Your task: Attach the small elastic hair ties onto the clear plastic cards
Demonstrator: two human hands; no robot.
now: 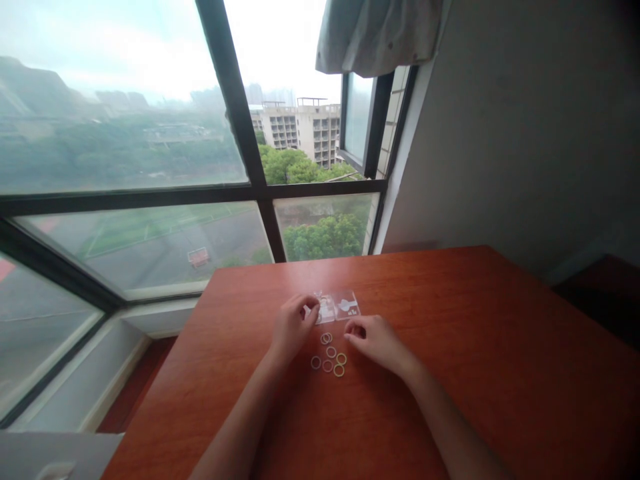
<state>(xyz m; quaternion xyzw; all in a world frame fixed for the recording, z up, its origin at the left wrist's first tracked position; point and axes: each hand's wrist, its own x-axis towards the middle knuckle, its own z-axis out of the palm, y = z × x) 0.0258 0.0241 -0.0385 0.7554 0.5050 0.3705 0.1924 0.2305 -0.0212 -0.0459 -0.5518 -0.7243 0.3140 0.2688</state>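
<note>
A small clear plastic box [326, 310] lies opened out on the wooden table, its lid [353, 297] flat to the right with a white printed patch on it. My left hand [295, 321] is closed in a pinch at the box's left edge, and its fingertips cover part of the contents. Just below the lid, my right hand [374, 338] has its fingers curled together above the table; whatever they hold is hidden. Between my hands lie several thin rings: pale ones, a yellowish ring [339, 376], a pinkish ring [327, 371] and a greyish ring [311, 363].
The reddish-brown table [465, 320] reaches up to a large dark-framed window [320, 192]. A grey wall [500, 133] stands on the right, with a short curtain [377, 37] above the window's right part. The table's left edge drops toward a low sill [110, 373].
</note>
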